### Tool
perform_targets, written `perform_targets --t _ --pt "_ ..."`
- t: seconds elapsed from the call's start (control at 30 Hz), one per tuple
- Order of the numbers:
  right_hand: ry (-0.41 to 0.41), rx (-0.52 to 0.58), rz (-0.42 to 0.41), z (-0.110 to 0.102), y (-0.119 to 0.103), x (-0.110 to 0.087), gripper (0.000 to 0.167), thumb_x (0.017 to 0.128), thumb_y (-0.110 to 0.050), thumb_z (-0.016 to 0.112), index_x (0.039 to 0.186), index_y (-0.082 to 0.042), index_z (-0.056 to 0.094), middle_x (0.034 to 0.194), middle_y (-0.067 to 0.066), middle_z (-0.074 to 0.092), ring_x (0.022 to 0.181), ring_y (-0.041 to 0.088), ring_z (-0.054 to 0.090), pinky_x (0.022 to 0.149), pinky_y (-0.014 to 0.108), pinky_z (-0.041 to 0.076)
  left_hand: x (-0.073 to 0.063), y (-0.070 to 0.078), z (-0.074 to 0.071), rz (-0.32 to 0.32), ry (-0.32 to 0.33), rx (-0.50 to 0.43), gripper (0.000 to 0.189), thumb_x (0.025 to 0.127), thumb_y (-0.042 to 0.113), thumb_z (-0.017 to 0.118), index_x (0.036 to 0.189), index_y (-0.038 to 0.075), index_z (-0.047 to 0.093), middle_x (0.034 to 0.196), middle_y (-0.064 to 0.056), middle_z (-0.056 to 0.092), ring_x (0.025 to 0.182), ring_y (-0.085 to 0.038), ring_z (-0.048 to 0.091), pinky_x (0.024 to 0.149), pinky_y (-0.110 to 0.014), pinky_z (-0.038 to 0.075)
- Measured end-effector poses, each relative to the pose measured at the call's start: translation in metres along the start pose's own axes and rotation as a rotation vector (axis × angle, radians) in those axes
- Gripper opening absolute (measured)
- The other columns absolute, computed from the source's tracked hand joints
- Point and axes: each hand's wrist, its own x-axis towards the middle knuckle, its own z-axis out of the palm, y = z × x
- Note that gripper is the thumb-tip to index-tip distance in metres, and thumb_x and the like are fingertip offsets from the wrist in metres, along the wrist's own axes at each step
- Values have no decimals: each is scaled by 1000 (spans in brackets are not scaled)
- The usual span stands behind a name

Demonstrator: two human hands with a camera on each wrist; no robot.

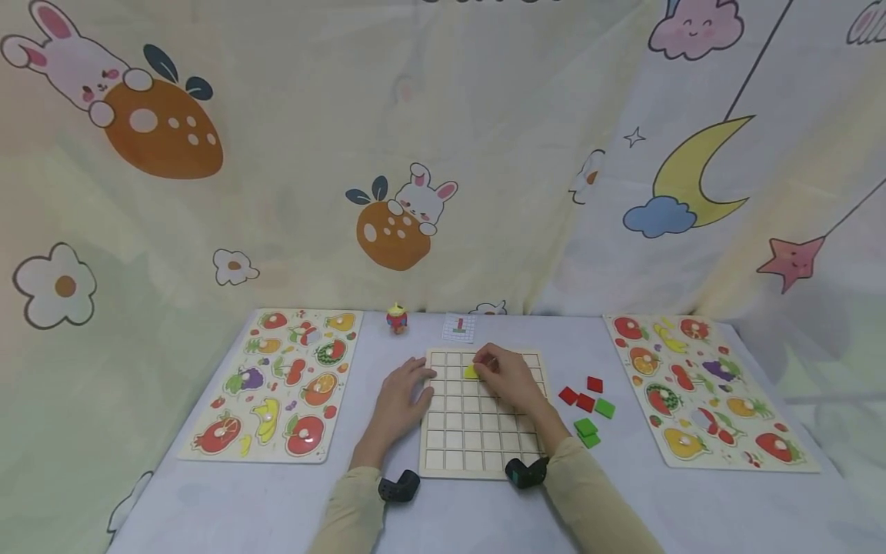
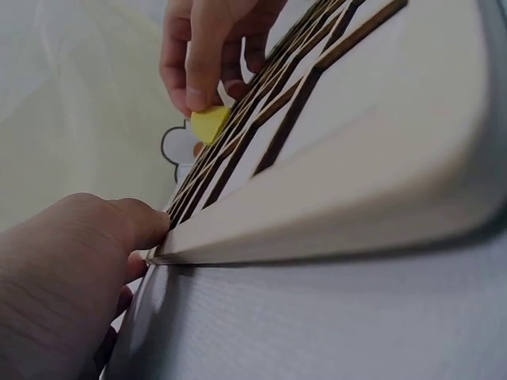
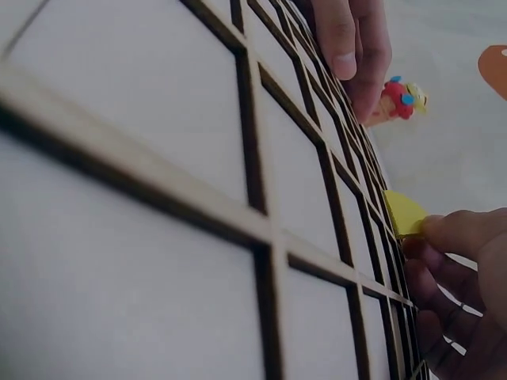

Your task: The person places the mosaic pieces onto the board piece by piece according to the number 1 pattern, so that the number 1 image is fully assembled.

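A pale wooden grid board [image 1: 462,444] lies on the white table in front of the person. Over its upper part, the right hand [image 1: 511,378] pinches a yellow square tile [image 1: 471,372] between thumb and fingers. In the right wrist view the yellow tile [image 3: 405,212] is tilted, its lower edge close to or at the grid. The left hand [image 1: 401,400] rests at the board's left edge, fingertips and thumb touching the rim. From the left wrist, the left thumb [image 2: 142,224] is seen against the board's edge, with the other fingers partly hidden below it.
Right of the board lie several loose red tiles [image 1: 585,402] and green tiles [image 1: 586,427]. Fruit puzzle boards stand on both sides, a left one [image 1: 277,385] and a right one [image 1: 706,392]. Behind are a small figurine [image 1: 397,318] and a pattern card [image 1: 459,328].
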Motion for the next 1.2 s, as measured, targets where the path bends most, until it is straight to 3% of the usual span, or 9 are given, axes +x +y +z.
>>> perform_targets --t 0.23,0.63,0.73,0.97,1.2 --pt "-19 -55 37 4 0 4 4 90 -23 62 93 -21 63 87 -7 65 77 8 56 70 26 47 -1 0 0 -9 -6 -7 24 90 22 62 113 20 64 140 -6 51 137 -28 39 113 -53 29" --pt "-41 -134 -2 6 -4 1 11 89 -16 61 98 -17 69 86 -4 59 74 9 51 68 26 45 -1 -2 2 -24 -4 -13 24 90 24 61 114 22 63 141 -5 51 138 -26 38 113 -53 29" --pt "-43 -110 -12 6 -4 -1 13 90 -17 60 101 -17 68 89 -4 60 76 9 52 70 27 46 -1 -2 2 -31 -11 -13 24 90 24 61 114 22 63 141 -4 50 138 -26 38 113 -53 28" --pt "-21 66 11 -6 -2 -15 15 94 -18 57 106 -17 65 104 -2 65 92 14 59 83 32 50 -1 -2 3 -20 -8 -9 24 90 24 61 114 22 62 141 -5 50 138 -26 38 114 -52 28" --pt "42 82 48 -25 0 -35 16 93 -16 58 108 -14 63 108 2 65 97 15 59 84 32 52 -1 -1 1 7 5 -12 24 89 22 62 113 20 63 139 -6 52 137 -27 39 113 -53 29"
